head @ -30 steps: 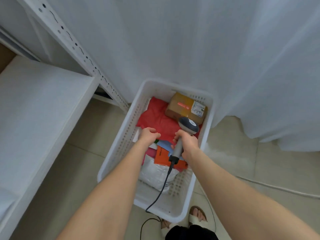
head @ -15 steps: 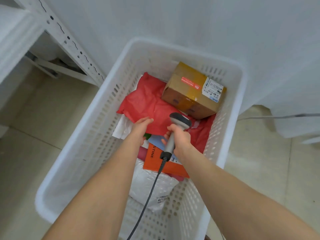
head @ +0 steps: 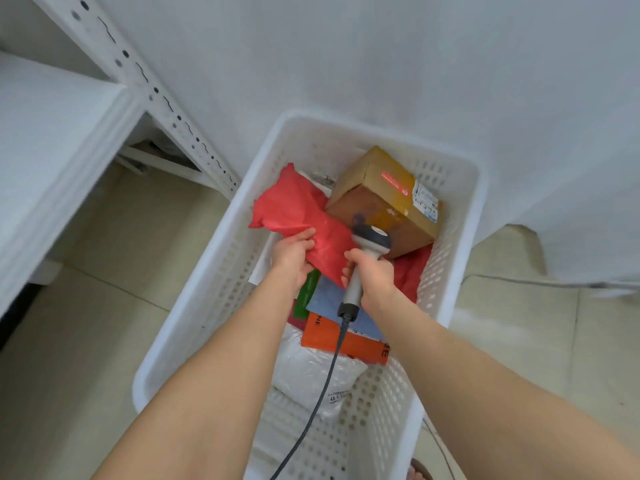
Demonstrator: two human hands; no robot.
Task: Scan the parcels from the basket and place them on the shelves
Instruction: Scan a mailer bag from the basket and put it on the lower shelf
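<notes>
A white perforated basket (head: pixel 221 271) stands on the floor and holds several parcels. My left hand (head: pixel 292 254) grips a red plastic mailer (head: pixel 294 209) and holds it lifted above the other parcels. My right hand (head: pixel 372 275) grips the handle of a grey barcode scanner (head: pixel 367 244), whose head points at the far end of the basket. A brown cardboard box (head: pixel 381 199) with a white label lies there, tilted. Under my hands lie a blue parcel (head: pixel 329 303), an orange one (head: pixel 325 334) and a white bubble mailer (head: pixel 311 372).
A white metal shelf (head: pixel 52 143) with a perforated upright (head: pixel 145 77) stands at the left. A white curtain (head: pixel 415 64) hangs behind the basket. The scanner's cable (head: pixel 311 410) trails toward me over the basket. Beige floor tiles surround the basket.
My left hand has closed on the red mailer and raised it off the pile. The cardboard box now sits more tilted. The view has pulled back a little.
</notes>
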